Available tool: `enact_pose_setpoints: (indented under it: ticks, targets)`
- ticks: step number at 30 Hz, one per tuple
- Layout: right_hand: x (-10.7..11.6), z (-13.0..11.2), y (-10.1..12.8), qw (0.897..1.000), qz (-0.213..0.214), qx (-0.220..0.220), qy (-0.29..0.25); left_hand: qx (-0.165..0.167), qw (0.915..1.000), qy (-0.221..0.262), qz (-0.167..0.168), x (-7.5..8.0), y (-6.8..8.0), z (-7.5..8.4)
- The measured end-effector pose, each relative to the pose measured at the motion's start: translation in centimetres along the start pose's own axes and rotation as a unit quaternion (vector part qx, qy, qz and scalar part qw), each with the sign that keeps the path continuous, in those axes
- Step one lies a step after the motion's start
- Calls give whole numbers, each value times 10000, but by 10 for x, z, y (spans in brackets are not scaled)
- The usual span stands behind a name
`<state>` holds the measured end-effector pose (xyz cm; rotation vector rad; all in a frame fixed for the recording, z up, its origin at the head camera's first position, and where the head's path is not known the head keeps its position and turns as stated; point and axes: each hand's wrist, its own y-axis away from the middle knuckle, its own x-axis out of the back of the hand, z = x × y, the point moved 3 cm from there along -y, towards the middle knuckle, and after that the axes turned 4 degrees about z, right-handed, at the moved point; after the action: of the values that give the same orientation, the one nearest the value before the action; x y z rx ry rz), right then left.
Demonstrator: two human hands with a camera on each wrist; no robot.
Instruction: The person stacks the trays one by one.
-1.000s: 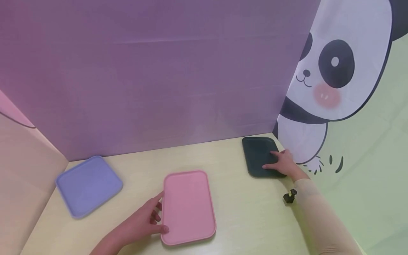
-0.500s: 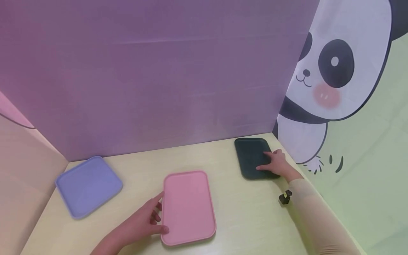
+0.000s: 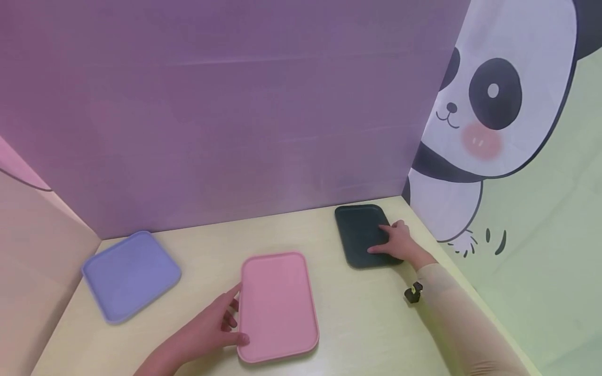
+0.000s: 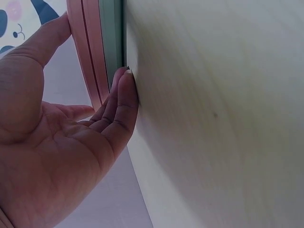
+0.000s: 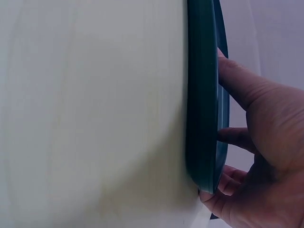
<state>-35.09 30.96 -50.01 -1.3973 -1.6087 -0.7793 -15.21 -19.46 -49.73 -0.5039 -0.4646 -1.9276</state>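
Observation:
A pink rectangular tray [image 3: 277, 308] lies at the front middle of the table. My left hand [image 3: 211, 324] holds its left side, the thumb on the near corner's rim. The left wrist view shows a green tray [image 4: 111, 42] beneath the pink one, with fingertips low at its edge by the tabletop. Farther back on the right, my right hand [image 3: 397, 243] grips a dark green tray [image 3: 359, 235] by its right side. Thumb and forefinger reach over the rim onto its inner face; in the right wrist view the other fingers are at the outer edge, by the tabletop.
A lavender tray [image 3: 131, 277] lies turned at an angle on the left of the pale wooden table [image 3: 211, 245]. A purple wall [image 3: 244, 130] rises behind the table, and a panda-print wall [image 3: 508, 209] stands along the right. A small black device [image 3: 414, 292] is beside the right sleeve.
The dark green tray has slid left and slightly nearer along the table, with my right hand moving along on it. My left hand and the pink and lavender trays have stayed put.

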Motion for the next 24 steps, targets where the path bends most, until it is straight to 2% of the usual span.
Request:
enact_pose_setpoints:
  ticks: [11,16,20,24]
  targets:
    - [-5,-11,1,10000,-77,-12,36,-45,9998,-176,70,1,-1,3]
    - [-4,-14,3,9996,-135,-81,-215,-10,9963,-638,573,14,-5,14]
    - [-1,-12,3,9989,-100,-96,-454,-519,9900,-945,914,24,-30,32]
    - [3,-5,2,9977,1,-62,-674,-937,9893,-861,718,19,-72,54]
